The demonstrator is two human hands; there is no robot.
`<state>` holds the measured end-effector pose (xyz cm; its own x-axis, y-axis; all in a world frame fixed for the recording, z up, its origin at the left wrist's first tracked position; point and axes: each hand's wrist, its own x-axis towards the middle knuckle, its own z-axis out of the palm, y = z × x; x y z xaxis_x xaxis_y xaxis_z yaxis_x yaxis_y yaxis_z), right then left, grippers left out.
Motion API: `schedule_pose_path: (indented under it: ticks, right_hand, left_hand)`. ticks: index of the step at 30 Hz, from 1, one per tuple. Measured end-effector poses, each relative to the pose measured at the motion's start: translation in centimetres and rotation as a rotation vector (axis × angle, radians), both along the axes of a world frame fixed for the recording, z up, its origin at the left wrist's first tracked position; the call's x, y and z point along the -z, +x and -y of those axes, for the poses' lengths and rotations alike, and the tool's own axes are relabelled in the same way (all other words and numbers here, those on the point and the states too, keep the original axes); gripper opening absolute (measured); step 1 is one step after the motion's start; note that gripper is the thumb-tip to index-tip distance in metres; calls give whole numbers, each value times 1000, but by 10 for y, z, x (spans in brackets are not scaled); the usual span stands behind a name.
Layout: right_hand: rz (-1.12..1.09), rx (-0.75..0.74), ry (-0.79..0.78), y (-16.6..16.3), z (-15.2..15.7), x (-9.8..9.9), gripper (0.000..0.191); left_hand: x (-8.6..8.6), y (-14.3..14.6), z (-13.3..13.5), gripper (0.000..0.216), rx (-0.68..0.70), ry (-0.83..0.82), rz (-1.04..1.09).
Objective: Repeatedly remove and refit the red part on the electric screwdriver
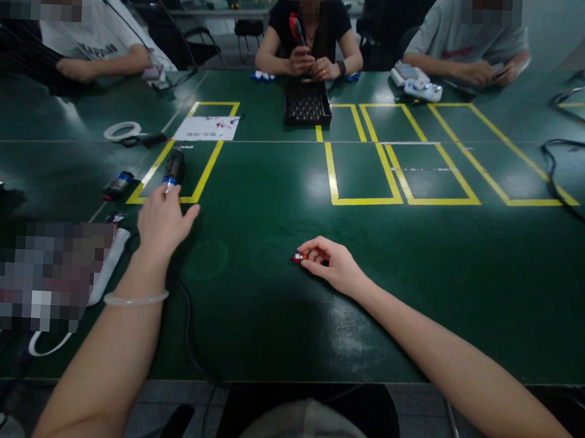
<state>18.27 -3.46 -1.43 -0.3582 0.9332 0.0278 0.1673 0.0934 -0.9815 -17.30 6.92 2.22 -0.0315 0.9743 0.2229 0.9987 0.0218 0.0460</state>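
Over the glossy green counter (pixel 248 321), my right hand (pixel 333 263) is pinching a small red, white and orange piece (pixel 297 258); my left hand (pixel 161 222) is meeting a blue-banded black cylinder (pixel 174 165), though I cannot tell whether it is gripping.

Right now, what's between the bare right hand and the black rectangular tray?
The head view shows green tabletop, a thin pale seam and a short yellow tape strip between the right hand and tray.
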Motion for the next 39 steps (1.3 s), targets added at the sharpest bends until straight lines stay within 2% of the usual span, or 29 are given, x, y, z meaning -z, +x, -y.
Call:
schedule_pose_path:
  ticks: [2, 5, 9, 17, 22, 29, 35, 39]
  right_hand:
    - [16, -3, 7, 0, 0, -1, 21]
    - [27, -7, 13, 0, 1, -1, 19]
    - [13, -8, -7, 0, 0, 0, 20]
    - [8, -8, -18, 0, 0, 0, 18]
    - [8, -11, -25, 0, 0, 0, 20]
    - [-7, 4, 17, -1, 0, 2, 15]
    - [98, 32, 238, 1, 1, 1, 3]
    - [265, 39, 401, 2, 3, 0, 3]
  left_hand:
    - [2, -24, -6, 68, -149, -95, -16]
    - [4, -42, -12, 67, -261, -238, 7]
    - [2, -46, -16, 65, -238, -275, 31]
    - [3, -33, -9, 76, -147, -177, 38]
    - [4, -2, 0, 76, -96, -189, 51]
    - [10, 65, 26, 69, 145, -167, 70]
    - [8, 121, 61, 61, 408, -161, 115]
    - [7, 144, 81, 58, 546, -144, 134]
